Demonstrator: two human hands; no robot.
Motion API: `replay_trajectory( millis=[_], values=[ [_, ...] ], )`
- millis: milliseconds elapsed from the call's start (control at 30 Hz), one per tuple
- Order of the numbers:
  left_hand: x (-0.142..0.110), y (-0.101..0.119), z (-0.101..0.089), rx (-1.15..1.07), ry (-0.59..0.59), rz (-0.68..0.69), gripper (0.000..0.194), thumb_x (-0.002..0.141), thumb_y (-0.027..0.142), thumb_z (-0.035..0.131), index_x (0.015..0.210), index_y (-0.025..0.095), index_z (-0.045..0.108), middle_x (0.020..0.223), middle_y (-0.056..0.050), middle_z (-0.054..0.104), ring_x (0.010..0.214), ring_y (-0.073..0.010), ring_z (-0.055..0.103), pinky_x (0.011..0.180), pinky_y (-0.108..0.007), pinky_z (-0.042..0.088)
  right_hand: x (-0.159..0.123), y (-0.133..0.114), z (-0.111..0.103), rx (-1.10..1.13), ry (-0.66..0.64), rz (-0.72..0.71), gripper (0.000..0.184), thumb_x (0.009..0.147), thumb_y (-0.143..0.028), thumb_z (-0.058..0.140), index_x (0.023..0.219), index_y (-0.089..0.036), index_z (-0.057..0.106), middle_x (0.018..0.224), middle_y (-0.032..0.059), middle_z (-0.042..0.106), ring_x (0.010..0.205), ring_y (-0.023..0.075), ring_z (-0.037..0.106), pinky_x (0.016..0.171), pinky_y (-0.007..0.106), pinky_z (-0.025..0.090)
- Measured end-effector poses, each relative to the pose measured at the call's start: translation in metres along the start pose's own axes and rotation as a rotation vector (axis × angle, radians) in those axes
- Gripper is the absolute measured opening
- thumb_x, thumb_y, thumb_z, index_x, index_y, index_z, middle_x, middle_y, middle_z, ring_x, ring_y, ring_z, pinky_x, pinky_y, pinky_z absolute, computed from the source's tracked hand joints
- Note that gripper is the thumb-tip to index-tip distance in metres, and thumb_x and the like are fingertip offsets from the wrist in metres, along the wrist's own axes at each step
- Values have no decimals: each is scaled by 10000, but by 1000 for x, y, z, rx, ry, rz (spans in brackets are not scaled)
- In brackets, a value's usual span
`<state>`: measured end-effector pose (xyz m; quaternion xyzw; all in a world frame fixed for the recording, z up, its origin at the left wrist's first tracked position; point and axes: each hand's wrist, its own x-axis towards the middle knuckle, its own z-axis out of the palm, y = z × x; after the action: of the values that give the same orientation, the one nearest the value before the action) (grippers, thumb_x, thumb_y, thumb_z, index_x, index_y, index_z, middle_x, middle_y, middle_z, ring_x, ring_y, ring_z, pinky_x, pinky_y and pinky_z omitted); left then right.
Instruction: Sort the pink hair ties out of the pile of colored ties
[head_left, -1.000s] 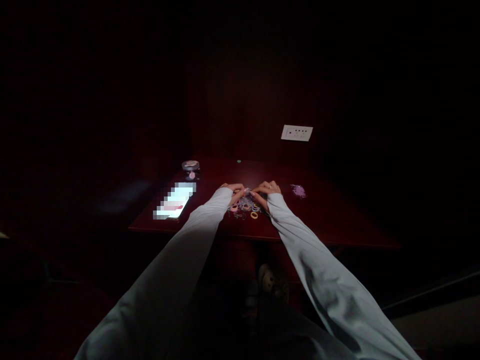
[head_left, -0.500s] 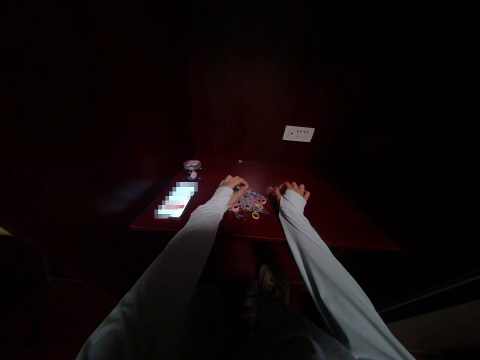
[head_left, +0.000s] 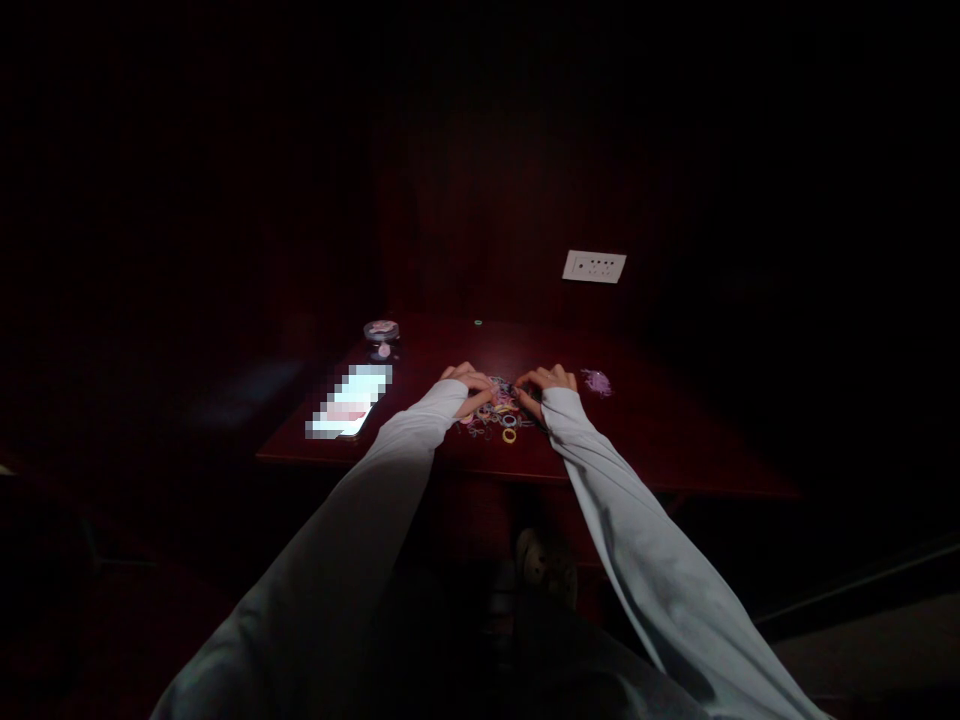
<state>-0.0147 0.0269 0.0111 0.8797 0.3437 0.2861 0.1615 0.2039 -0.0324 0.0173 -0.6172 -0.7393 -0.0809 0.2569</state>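
Note:
A heap of small coloured elastic rings [head_left: 501, 412] lies on the dark red table [head_left: 660, 440]. My left hand [head_left: 471, 384] rests on the heap's left side with its fingers curled down into the rings. My right hand [head_left: 546, 386] is at the heap's right side, fingers bent and pinched toward the rings; what they hold is too small to make out. A separate little pile of purple rings [head_left: 598, 381] lies just right of my right hand. Both arms wear pale long sleeves.
A lit phone [head_left: 349, 402] lies flat at the table's left. Behind it stands a small round container [head_left: 382, 332] with a pink piece in front. A white socket plate [head_left: 594, 266] is on the dark wall. The surroundings are very dark.
My right hand has come back left from the purple pile to the coloured heap. My left hand has stayed on the heap, barely shifting.

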Motion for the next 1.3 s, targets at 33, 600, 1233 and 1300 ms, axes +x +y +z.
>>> replay_trajectory(
  millis=[33, 600, 1233, 1300],
  values=[
    [0, 0, -1, 6, -5, 0, 301, 1015, 334, 587, 859, 262, 834, 1097, -8, 803, 1126, -228, 581, 1079, -402, 356, 0, 0, 0, 5, -10, -5, 182, 958, -401, 653, 1021, -277, 771, 913, 56, 711, 992, 268, 513, 884, 373, 315],
    [4, -5, 6, -42, -13, -52, 360, 1022, 350, 566, 812, 269, 847, 1170, -14, 811, 1171, -238, 607, 1116, -423, 373, -1, 2, 5, 37, -70, 37, 208, 834, -321, 763, 1040, -295, 777, 894, 34, 703, 969, 260, 509, 858, 351, 307],
    [2, -5, 1, -46, -12, -30, 362, 1017, 364, 569, 794, 267, 838, 1146, -15, 815, 1140, -226, 620, 1096, -406, 399, 10, 17, 30, 162, -16, 106, 226, 879, -504, 745, 837, -299, 830, 771, 53, 666, 931, 262, 481, 870, 376, 297],
    [2, -6, 2, -49, -12, -27, 363, 1017, 371, 571, 793, 269, 838, 1150, -15, 814, 1143, -226, 623, 1094, -405, 400, 10, 17, 31, 183, -20, 127, 238, 869, -508, 751, 821, -287, 824, 766, 48, 671, 929, 258, 484, 879, 379, 303]
  ],
)
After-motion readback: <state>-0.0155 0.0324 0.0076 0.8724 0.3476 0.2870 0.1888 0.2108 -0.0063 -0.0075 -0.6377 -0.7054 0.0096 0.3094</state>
